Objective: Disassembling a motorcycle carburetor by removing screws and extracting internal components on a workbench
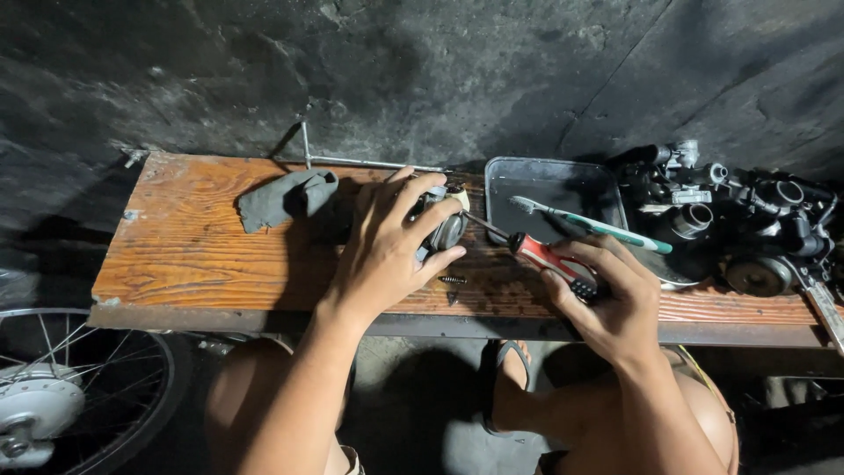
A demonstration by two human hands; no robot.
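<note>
Mid-repair: left hand (pixel 387 242) clamps small metal part (pixel 440 224) on wooden bench (pixel 193 255); right hand (pixel 607 295) grips red-handled screwdriver (pixel 549 257), tip at part. One screw (pixel 452 280) already out; rest hidden.

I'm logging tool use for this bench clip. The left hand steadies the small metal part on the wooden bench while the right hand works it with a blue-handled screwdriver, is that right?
Not quite. The head view shows the screwdriver has a red and black handle, not blue. The rest stands: the left hand steadies the small metal part on the wooden bench, and the right hand holds the screwdriver to it.
</note>
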